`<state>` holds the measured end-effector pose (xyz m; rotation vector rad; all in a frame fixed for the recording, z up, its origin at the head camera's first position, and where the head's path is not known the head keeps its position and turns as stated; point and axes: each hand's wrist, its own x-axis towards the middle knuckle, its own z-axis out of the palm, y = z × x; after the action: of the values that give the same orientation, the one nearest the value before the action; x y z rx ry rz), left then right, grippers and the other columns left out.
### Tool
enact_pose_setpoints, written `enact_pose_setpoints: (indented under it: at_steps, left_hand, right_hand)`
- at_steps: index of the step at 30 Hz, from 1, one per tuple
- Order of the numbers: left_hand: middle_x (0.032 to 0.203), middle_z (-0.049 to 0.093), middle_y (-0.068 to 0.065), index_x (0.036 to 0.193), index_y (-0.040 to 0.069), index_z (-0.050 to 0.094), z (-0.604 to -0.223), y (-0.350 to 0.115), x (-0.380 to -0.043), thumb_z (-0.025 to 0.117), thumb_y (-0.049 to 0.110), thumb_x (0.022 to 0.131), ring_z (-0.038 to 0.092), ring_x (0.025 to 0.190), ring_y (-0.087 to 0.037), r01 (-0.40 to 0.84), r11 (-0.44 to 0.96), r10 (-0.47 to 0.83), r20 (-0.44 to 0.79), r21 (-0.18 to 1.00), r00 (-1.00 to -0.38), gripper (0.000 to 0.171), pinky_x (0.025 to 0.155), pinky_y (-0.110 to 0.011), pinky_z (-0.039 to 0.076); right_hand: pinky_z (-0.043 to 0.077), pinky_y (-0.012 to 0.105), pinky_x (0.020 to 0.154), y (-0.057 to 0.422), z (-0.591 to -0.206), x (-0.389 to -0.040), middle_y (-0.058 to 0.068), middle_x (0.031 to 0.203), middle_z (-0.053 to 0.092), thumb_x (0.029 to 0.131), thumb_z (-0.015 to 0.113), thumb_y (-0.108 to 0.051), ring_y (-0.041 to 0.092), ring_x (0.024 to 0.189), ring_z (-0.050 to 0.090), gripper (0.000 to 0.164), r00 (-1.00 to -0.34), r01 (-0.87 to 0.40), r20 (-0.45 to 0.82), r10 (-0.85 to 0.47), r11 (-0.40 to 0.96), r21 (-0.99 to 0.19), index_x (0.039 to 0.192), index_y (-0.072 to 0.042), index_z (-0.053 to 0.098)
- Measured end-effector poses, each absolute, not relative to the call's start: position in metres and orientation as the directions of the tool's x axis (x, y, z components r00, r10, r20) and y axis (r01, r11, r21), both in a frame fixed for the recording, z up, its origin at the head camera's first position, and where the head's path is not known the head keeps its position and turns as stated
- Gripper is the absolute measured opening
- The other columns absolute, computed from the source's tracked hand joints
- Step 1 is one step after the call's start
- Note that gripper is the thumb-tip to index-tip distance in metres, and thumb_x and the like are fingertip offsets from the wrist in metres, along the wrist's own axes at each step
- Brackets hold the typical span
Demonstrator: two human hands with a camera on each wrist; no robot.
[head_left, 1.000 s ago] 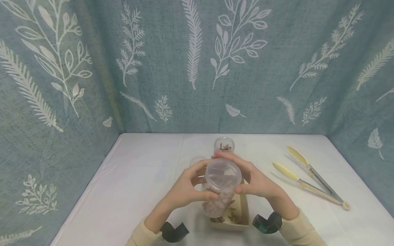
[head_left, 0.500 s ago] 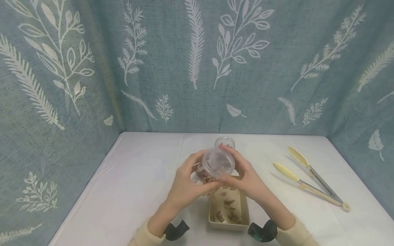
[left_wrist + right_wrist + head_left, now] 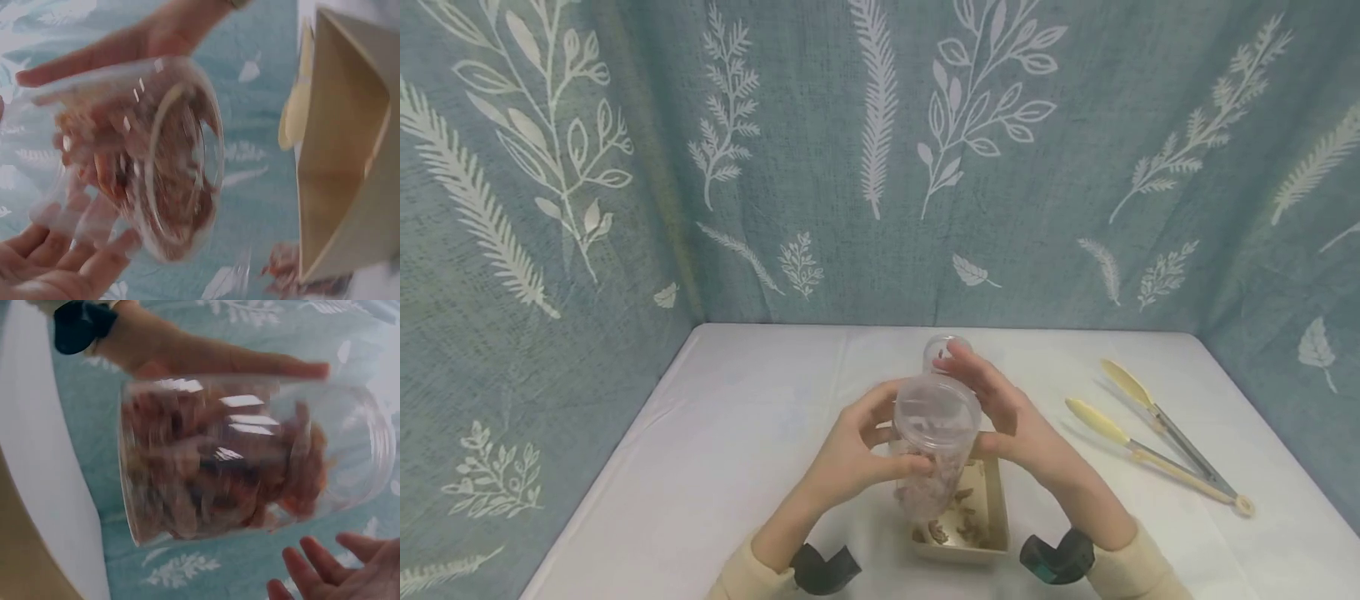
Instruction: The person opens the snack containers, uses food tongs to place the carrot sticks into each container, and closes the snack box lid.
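My left hand (image 3: pixel 838 467) grips a clear plastic jar (image 3: pixel 947 471) with a clear lid (image 3: pixel 936 408) on top. Its thumb lies along the near side. Reddish-brown shredded pieces (image 3: pixel 206 469) fill much of the jar. Slightly tilted, the jar is held above the table, partly over a beige rectangular box (image 3: pixel 996 521) with loose brown bits on its bottom. My right hand (image 3: pixel 1030 429) is beside the jar with its fingers extended; in the right wrist view those fingers (image 3: pixel 312 569) are apart from the jar wall.
A small clear round container (image 3: pixel 930 354) stands behind the right hand, which partly hides it. Spread tongs (image 3: pixel 1180 471) with pale yellow tips lie on the right of the white-covered table (image 3: pixel 737 400). Patterned blue-green cloth (image 3: pixel 820 167) hangs behind and at both sides.
Half a second ago both hands were round the lid, with the jar tipped left. Since then the jar has swung back over the box, and the right hand has come away from it.
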<state>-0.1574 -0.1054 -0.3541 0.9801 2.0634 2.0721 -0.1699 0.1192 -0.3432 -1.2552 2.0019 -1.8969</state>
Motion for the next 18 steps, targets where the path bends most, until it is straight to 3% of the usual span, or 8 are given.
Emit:
enact_pose_setpoints:
  at_steps: [4, 8, 14, 18]
  left_hand:
    - [0.125, 0.049, -0.021, 0.133, 0.001, 0.042, -0.357, -0.105, -0.159, 0.076, 0.025, 0.077, 0.056, 0.108, -0.019, 0.347, -0.228, 0.570, 0.414, 0.910, -0.710, 0.070, 0.088, -0.037, 0.052]
    - [0.126, 0.047, -0.025, 0.134, -0.002, 0.040, -0.359, -0.103, -0.158, 0.075, 0.025, 0.078, 0.055, 0.109, -0.020, 0.347, -0.254, 0.605, 0.428, 0.903, -0.672, 0.071, 0.089, -0.037, 0.052]
    - [0.127, 0.053, -0.009, 0.134, 0.014, 0.045, -0.355, -0.102, -0.152, 0.079, 0.013, 0.073, 0.051, 0.116, -0.020, 0.423, -0.101, 0.506, 0.413, 0.900, -0.757, 0.070, 0.095, -0.036, 0.049]
    - [0.127, 0.054, 0.004, 0.133, 0.024, 0.046, -0.353, -0.098, -0.148, 0.083, 0.014, 0.068, 0.051, 0.119, -0.016, 0.479, 0.031, 0.401, 0.428, 0.878, -0.810, 0.076, 0.097, -0.037, 0.046]
  right_hand:
    - [0.030, 0.038, 0.109, 0.119, -0.344, -0.171, 0.014, 0.152, 0.020, 0.089, 0.058, -0.043, 0.023, 0.139, 0.022, 0.087, -0.543, -0.408, 0.476, -0.692, -0.278, -0.870, 0.147, 0.001, 0.010]
    - [0.034, 0.037, 0.108, 0.115, -0.345, -0.169, 0.016, 0.152, 0.018, 0.091, 0.057, -0.035, 0.025, 0.139, 0.022, 0.080, -0.476, -0.377, 0.494, -0.728, -0.339, -0.862, 0.145, 0.005, 0.013]
    - [0.036, 0.039, 0.105, 0.113, -0.345, -0.166, 0.015, 0.149, 0.028, 0.090, 0.060, -0.033, 0.024, 0.133, 0.033, 0.077, -0.559, -0.408, 0.461, -0.689, -0.256, -0.876, 0.145, 0.002, 0.019]
    - [0.035, 0.040, 0.106, 0.112, -0.345, -0.166, 0.011, 0.146, 0.033, 0.088, 0.063, -0.030, 0.022, 0.131, 0.036, 0.077, -0.620, -0.408, 0.439, -0.651, -0.211, -0.888, 0.145, -0.001, 0.021]
